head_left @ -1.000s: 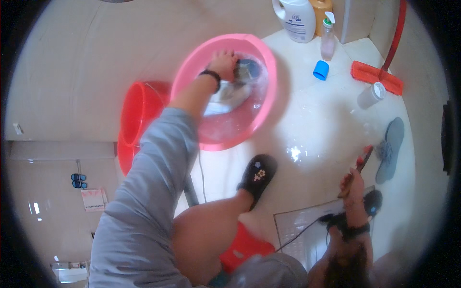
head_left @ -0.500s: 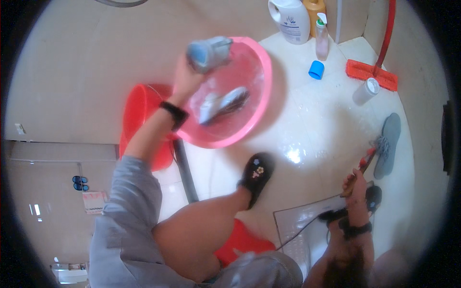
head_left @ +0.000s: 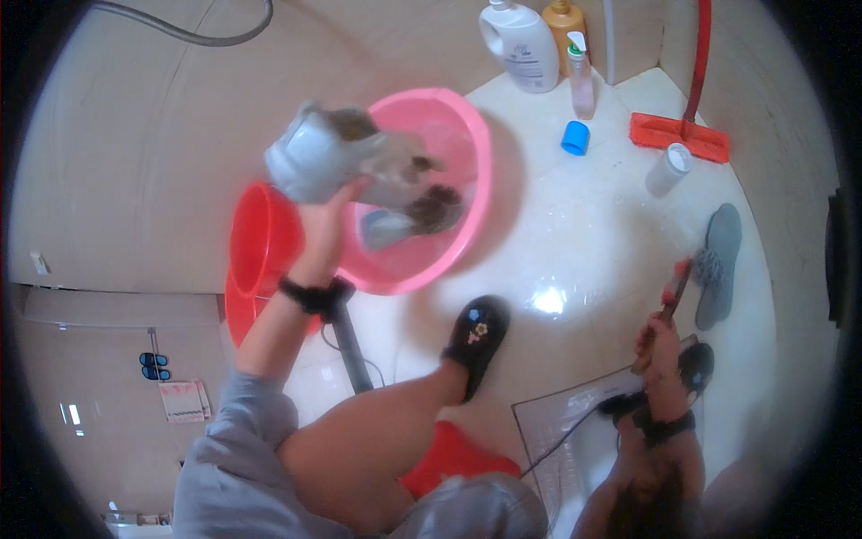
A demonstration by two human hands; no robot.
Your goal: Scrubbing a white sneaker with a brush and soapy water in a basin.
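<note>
My left hand [head_left: 332, 207] grips a pale grey-white sneaker [head_left: 314, 157], held up over the left side of a pink basin [head_left: 482, 166]. Its dark opening shows, and the sneaker hides part of my fingers. A second shoe [head_left: 395, 229], whitish with a dark part, lies in the basin in what looks like cloudy water. On the other side, away from the basin, my right hand [head_left: 660, 346] is closed round the handle of a brush [head_left: 675, 292] with red on its head. The brush points up beside a grey insole-shaped piece [head_left: 721, 260].
Red buckets [head_left: 265, 238] stand left of the basin, by a dark pole [head_left: 348, 346]. At the back are a white jug [head_left: 525, 49], a spray bottle [head_left: 581, 85], a blue cap [head_left: 575, 137], a white canister [head_left: 669, 171] and a red floor brush [head_left: 680, 135]. The tiled floor shines wet.
My left hand has moved left and nearer with the sneaker, which has turned so its length and opening show. My right hand keeps the brush in nearly the same place.
</note>
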